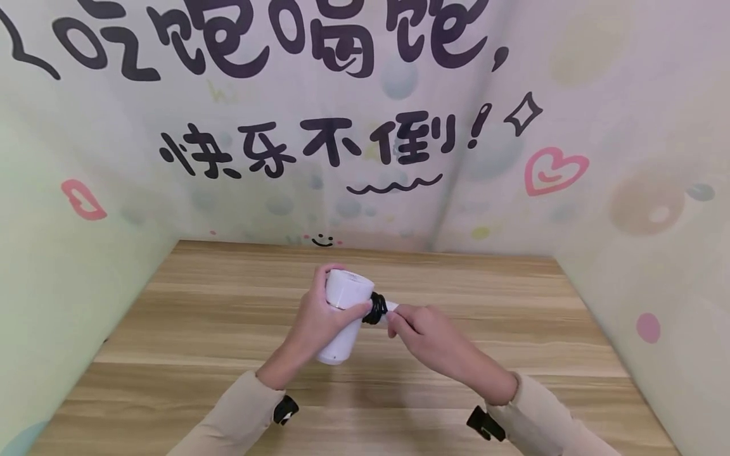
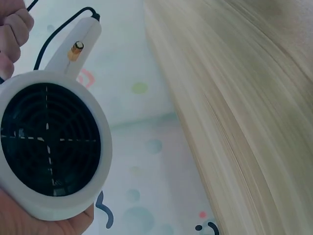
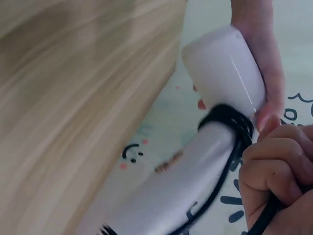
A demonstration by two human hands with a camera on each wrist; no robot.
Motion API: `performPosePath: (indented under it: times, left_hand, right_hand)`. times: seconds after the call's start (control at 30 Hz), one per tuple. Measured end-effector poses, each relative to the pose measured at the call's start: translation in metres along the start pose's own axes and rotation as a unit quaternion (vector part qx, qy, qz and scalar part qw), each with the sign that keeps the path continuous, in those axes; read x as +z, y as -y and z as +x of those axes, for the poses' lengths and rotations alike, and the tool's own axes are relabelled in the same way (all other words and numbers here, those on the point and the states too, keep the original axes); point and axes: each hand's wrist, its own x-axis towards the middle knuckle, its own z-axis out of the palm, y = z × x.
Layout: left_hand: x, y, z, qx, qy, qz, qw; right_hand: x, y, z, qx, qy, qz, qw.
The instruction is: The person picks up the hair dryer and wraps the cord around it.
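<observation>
A white hair dryer is held above the table. My left hand grips its barrel, fingers behind and thumb across the front. Black cord is wound in several loops round the handle close to the barrel. At the handle side, my right hand has its fingers curled; in the right wrist view this hand grips a length of the cord beside the handle. The left wrist view shows the dryer's round dark grille and a gold-coloured switch on the handle.
A wood-grain table lies beneath both hands. Behind it stands a pale printed backdrop with black lettering, and similar pale walls rise at left and right. Each sleeve has a black strap at the wrist.
</observation>
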Motion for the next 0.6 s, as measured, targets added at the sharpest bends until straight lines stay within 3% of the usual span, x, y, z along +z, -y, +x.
performPosePath:
  times: [0.23,0.43,0.6]
  left_hand:
    - [0.001,0.0,0.0,0.015,-0.03,0.001,0.9994]
    - [0.004,-0.002,-0.001,0.017,-0.045,-0.023,0.9986]
    - [0.005,-0.008,-0.002,0.011,-0.051,-0.055,0.9971]
  right_hand:
    - [0.013,0.003,-0.001,0.03,0.004,0.155,0.9874]
    - [0.025,0.004,0.0,0.033,-0.015,0.21,0.9771]
    - [0.036,0.004,0.001,0.014,-0.009,0.243,0.97]
